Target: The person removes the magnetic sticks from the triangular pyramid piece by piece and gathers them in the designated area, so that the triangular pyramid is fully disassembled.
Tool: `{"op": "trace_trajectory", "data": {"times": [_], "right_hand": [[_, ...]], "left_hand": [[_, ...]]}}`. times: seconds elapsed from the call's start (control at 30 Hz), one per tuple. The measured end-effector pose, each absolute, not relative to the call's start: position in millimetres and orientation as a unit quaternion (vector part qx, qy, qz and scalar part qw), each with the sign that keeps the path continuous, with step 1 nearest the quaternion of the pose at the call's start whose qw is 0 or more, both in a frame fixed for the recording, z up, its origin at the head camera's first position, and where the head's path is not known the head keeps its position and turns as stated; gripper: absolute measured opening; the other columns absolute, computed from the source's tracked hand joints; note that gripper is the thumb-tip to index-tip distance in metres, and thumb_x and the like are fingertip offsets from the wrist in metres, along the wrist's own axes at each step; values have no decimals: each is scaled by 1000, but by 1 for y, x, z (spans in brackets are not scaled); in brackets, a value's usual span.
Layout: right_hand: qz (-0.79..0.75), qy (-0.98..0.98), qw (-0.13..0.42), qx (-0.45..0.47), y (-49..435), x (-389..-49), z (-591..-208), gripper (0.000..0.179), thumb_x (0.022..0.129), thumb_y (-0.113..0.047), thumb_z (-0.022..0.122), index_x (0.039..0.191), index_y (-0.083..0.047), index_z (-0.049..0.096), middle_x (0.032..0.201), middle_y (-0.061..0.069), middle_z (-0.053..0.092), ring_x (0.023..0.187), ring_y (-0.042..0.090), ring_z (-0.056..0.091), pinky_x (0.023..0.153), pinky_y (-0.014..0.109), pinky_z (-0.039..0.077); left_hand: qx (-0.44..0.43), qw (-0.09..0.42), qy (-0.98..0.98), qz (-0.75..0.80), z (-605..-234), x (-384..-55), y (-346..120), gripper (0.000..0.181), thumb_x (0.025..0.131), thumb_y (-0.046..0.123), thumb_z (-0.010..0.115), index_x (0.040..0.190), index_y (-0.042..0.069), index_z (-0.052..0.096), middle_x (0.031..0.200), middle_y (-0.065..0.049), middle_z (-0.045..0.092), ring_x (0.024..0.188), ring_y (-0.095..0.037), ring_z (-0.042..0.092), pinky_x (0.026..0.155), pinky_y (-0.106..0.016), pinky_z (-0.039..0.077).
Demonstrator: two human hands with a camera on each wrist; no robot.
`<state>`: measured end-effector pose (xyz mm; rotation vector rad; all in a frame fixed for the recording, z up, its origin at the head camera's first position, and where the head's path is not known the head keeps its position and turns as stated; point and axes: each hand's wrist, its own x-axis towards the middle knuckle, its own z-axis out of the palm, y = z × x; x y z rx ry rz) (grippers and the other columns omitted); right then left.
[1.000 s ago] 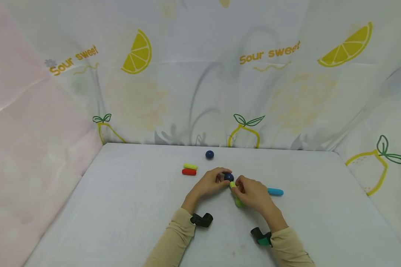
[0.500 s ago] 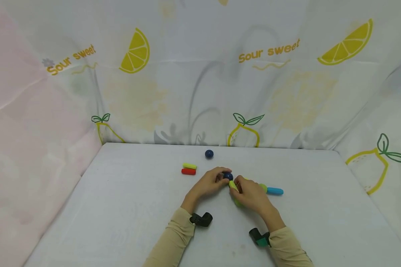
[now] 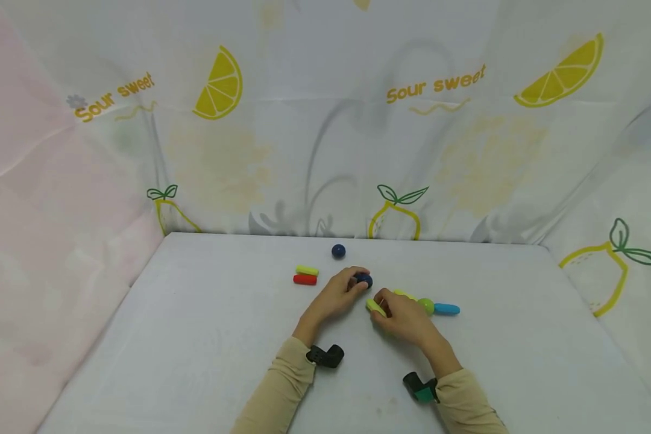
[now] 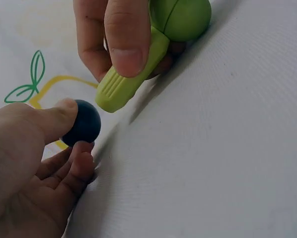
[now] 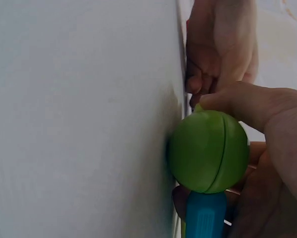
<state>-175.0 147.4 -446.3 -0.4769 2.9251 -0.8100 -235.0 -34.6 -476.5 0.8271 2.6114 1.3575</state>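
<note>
My left hand (image 3: 333,296) holds a dark blue ball (image 4: 85,125) between thumb and fingers, just above the table. To its right, my right hand (image 3: 408,317) pinches a yellow-green ribbed stick (image 4: 114,91), whose upper end joins a green ball (image 4: 190,20) in the left wrist view. A small gap separates the stick's free end from the blue ball. In the right wrist view a green ball (image 5: 200,148) has a light blue stick (image 5: 206,214) below it. Beyond the right hand, the head view shows a green ball (image 3: 426,305) touching a blue stick (image 3: 447,309); the hand hides part of this piece.
Another dark blue ball (image 3: 339,251) lies near the back edge of the white table (image 3: 206,337). Left of the hands, a yellow stick (image 3: 307,270) lies beside a red stick (image 3: 305,279). A printed cloth (image 3: 325,120) hangs behind the table.
The dark blue ball and yellow-green stick, close together before, have come apart. My left hand has shifted back and left with the ball. The green ball beside the blue stick has come into view.
</note>
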Motion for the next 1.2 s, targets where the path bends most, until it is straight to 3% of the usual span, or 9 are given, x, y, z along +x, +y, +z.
{"op": "trace_trajectory", "data": {"times": [0.27, 0.67, 0.97, 1.2], "right_hand": [[-275, 948, 35, -156, 146, -174, -444, 17, 86, -22, 67, 98, -11, 60, 73, -5, 58, 64, 6, 50, 58, 23, 41], [-281, 944, 55, -167, 150, -175, -443, 19, 88, -23, 65, 103, -11, 61, 78, -4, 61, 69, 6, 52, 62, 23, 43], [-285, 942, 61, -166, 151, -177, -445, 20, 89, -25, 65, 104, -13, 61, 80, -6, 59, 70, 7, 50, 63, 23, 43], [-290, 938, 76, -176, 152, -175, -444, 20, 89, -24, 65, 105, -14, 60, 83, -5, 61, 72, 7, 51, 63, 24, 43]], "left_hand": [[253, 36, 851, 458, -473, -239, -39, 34, 93, 30, 60, 124, 16, 58, 111, -2, 63, 89, -12, 58, 78, -24, 48], [208, -60, 852, 476, -460, -256, -65, 36, 87, 18, 69, 121, 11, 61, 112, -8, 62, 91, -16, 60, 76, -26, 52], [170, -131, 881, 421, -451, -271, -85, 35, 84, 10, 70, 118, 6, 62, 108, -13, 63, 91, -28, 61, 80, -38, 50], [143, -114, 910, 372, -449, -278, -92, 33, 85, 11, 68, 116, 4, 62, 109, -15, 63, 94, -31, 60, 83, -42, 48]]}}
